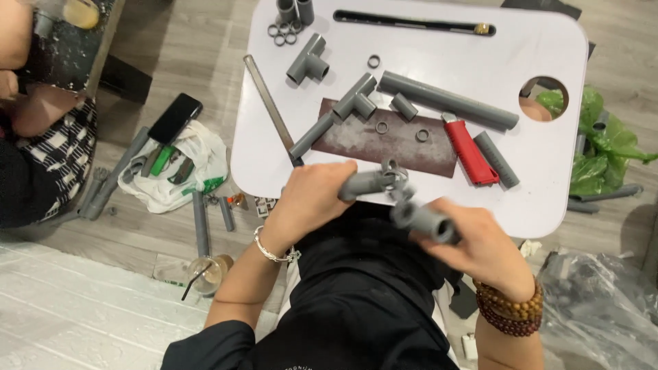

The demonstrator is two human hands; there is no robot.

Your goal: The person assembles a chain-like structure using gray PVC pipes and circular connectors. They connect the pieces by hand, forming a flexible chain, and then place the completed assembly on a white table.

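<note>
Grey plastic pipe piece gripped in closed left hand, second pipe piece in closed right hand, both just over white table edge. Probably light, stiff, smooth, a little slippery; best held mid-barrel, clear of open ends.

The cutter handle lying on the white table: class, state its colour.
Red; the cutter handle shows clearly in the head view, beside a grey pipe piece.

Black clothing throughout — a dark sleeve pushed up the left arm. The left hand has a thin silver bracelet at its wrist; the right hand — stacked brown bead bracelets.
</note>
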